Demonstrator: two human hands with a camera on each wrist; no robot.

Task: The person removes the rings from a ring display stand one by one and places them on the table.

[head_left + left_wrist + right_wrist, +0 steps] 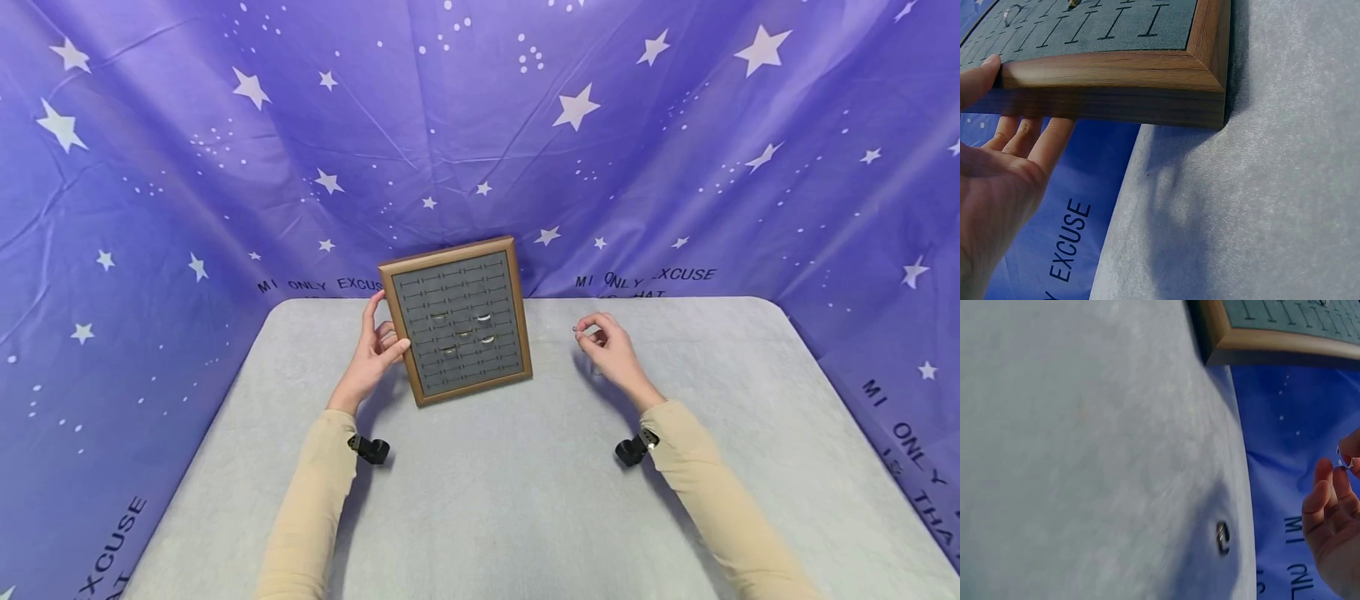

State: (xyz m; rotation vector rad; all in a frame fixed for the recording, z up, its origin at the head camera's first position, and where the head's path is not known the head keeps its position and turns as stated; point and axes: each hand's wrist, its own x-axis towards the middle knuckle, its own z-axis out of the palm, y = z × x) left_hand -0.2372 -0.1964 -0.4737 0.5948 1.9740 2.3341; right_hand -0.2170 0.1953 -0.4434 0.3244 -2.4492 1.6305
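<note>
A wooden-framed ring display tray (447,256) with a grey slotted pad stands tilted on the table, facing me. Several rings (487,339) sit in its middle slots. My left hand (370,354) grips the tray's left side, with the thumb on the front of the frame and the other fingers behind. To the right of the tray, my right hand (613,354) pinches a small silvery ring (1346,465) between thumb and fingertips, apart from the tray. On the table beneath that hand lies a blurred metallic piece (1222,537), which looks like one or more rings.
A pale grey table (480,500) with rounded back corners lies under both hands. Behind it and at both sides hangs a purple-blue cloth (465,125) with white stars and black lettering. Black cameras (371,450) are strapped to both wrists.
</note>
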